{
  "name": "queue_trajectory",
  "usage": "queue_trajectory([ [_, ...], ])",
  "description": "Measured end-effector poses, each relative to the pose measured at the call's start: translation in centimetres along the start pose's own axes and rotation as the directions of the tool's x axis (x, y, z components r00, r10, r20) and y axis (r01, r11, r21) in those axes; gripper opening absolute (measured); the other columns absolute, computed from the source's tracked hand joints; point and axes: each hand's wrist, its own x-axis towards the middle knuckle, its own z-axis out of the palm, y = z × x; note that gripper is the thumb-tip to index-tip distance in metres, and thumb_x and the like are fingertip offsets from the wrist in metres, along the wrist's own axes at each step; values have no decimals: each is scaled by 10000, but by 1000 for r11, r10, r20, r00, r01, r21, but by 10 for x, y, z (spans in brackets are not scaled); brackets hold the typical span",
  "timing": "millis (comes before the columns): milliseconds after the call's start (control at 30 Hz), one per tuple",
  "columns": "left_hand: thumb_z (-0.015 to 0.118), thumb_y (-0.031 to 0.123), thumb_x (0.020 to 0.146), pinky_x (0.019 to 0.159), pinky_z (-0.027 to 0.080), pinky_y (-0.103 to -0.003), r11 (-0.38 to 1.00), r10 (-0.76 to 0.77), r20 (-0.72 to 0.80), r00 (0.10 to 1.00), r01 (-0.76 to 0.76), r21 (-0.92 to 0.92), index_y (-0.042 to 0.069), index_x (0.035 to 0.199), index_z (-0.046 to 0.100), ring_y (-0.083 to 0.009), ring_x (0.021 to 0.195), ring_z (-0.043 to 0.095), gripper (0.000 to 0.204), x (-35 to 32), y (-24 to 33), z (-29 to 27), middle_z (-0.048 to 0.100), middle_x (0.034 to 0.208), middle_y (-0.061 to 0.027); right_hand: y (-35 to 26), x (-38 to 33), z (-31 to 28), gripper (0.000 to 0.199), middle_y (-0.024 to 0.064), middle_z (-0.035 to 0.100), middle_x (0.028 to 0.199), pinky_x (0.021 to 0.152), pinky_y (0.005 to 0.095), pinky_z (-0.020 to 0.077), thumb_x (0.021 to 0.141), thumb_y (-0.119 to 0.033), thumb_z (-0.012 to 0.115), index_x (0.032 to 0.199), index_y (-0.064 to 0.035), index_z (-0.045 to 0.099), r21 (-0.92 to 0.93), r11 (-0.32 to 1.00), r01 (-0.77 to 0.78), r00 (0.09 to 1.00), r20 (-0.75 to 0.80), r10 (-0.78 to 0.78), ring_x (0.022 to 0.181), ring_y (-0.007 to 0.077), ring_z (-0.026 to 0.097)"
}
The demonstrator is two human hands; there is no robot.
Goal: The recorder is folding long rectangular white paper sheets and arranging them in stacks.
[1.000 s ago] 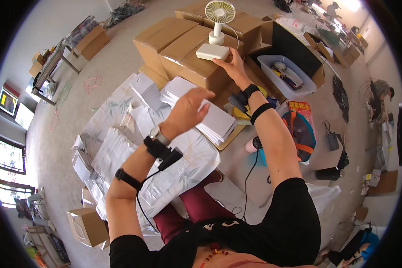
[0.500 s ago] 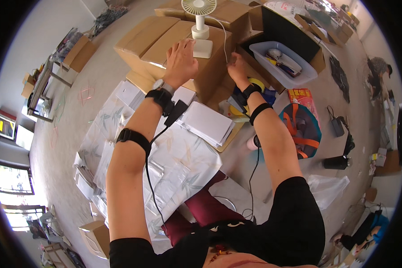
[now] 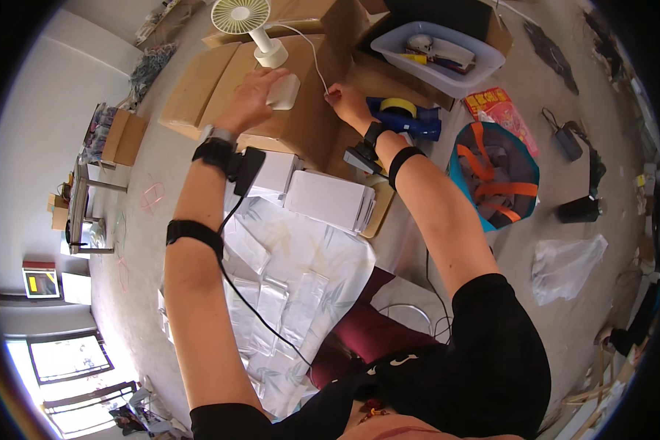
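A small white desk fan [image 3: 270, 53] stands on a brown cardboard box [image 3: 227, 73], its square base at the box's near side. My left hand [image 3: 251, 101] is at the left side of that base, its fingers bent against the base's edge. From the fan a white cable [image 3: 312, 50] arcs over to the right and down to my right hand [image 3: 350, 104], whose fingers pinch it above the box's right side. Both forearms wear black straps with black wired devices.
Stacks of white flat packets [image 3: 328, 199] lie before the box on a patterned sheet [image 3: 330, 253]. To the right are a blue tape dispenser [image 3: 425, 126], a teal bag with orange handles [image 3: 458, 172], and a clear plastic tub [image 3: 484, 77] in an open carton.
The view has turned and shifted, so the fan and boxes appear further left. My left hand's fingers now overlap the fan's base edge. My right hand stays at the cable.
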Motion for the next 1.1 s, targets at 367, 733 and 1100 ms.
queue_trajectory([
  [367,741,523,863,1147,391,-522,862,-507,-141,851,503,-65,-12,1508,454,-411,1443,397,885,-31,57,11,423,1534,-278,-27,-21,-15,110,157,762,945,772,385,590,976,-76,631,1037,-19,704,93,994,64,993,-103,-55,882,299,754],
  [733,768,334,729,1177,281,-588,985,-173,-144,974,170,-32,-31,1596,275,-471,1370,454,1062,-22,14,35,533,1425,-295,-76,-25,-45,132,153,735,1058,895,334,622,1008,-95,680,1046,30,656,869,449,-207,973,135,188,967,216,742],
  [1100,861,276,709,1114,355,-534,978,-169,-146,975,148,-144,86,1454,482,-379,1350,448,857,-23,33,21,532,1401,-155,-101,-21,-46,129,112,726,1098,1005,331,564,949,-77,754,1022,-52,651,865,427,-261,962,195,193,1084,205,703],
])
